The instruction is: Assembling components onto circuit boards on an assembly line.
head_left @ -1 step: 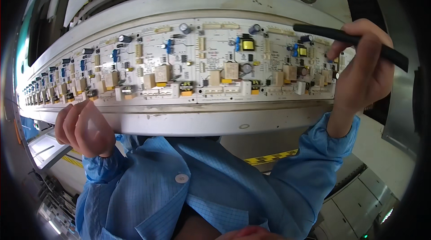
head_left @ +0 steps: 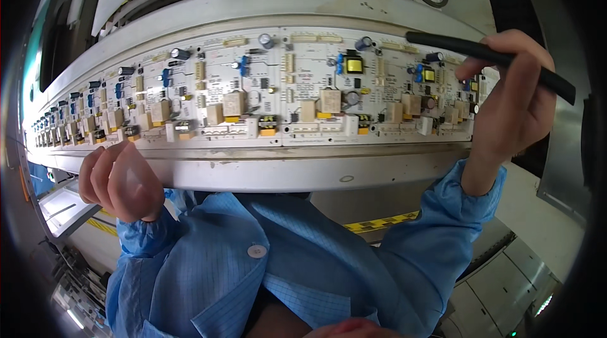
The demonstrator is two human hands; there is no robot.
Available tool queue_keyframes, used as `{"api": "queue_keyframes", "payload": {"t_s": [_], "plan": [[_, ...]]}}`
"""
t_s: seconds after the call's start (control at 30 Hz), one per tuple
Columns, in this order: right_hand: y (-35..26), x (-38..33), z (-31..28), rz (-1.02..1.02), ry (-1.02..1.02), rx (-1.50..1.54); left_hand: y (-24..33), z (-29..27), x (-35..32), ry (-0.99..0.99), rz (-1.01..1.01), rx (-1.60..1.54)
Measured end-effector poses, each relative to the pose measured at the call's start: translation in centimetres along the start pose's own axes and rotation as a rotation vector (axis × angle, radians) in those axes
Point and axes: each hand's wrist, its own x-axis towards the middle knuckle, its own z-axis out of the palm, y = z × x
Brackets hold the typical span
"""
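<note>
Fingers of the right hand pinch a black rod-shaped tool whose tip lies over the far right part of the white circuit boards lined along the grey conveyor rail, while the left hand, loosely curled and empty, touches the rail's near left edge.

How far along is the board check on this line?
Done: the circuit boards along the conveyor rail look fully populated. In hand: the right hand holds a black rod over the rightmost board. The left hand rests curled at the rail. What is left can't be told.
</note>
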Motion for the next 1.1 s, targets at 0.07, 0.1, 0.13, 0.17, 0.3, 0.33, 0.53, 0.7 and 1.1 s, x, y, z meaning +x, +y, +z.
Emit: {"api": "queue_keyframes", "payload": {"t_s": [0.07, 0.1, 0.13, 0.17, 0.3, 0.33, 0.53, 0.7, 1.1], "plan": [[-0.9, 0.0, 0.3, 0.080, -0.014, 0.153, -0.1, -0.3, -0.1, -0.011, 0.007, 0.010], [-1.3, 0.1, 0.5, 0.121, -0.016, 0.228, -0.1, -0.3, 0.0, -0.017, 0.018, 0.019], [-1.6, -0.1, 0.5, 0.121, -0.039, 0.270, 0.0, -0.4, 0.0, -0.024, 0.028, 0.029], [-2.0, -0.1, 0.6, 0.131, -0.059, 0.276, 0.0, -0.3, 0.1, -0.032, 0.021, 0.027], [-2.4, -0.5, -0.1, 0.103, -0.182, 0.304, 0.1, -0.3, 0.5, -0.079, -0.021, 0.024], [-2.2, -0.4, -0.2, 0.082, -0.213, 0.323, 0.1, -0.3, 0.4, -0.085, -0.031, 0.023], [0.8, -0.9, -3.6, 0.063, -0.110, 0.388, -0.5, -0.4, 0.6, -0.136, -0.040, -0.008], [5.6, -1.8, -8.7, 0.023, 0.123, 0.506, -0.7, -0.3, 1.4, -0.162, -0.067, -0.088], [6.6, -2.3, -9.3, -0.126, 0.053, -0.068, -2.0, -0.1, 0.1, -0.103, -0.001, 0.059]]}}
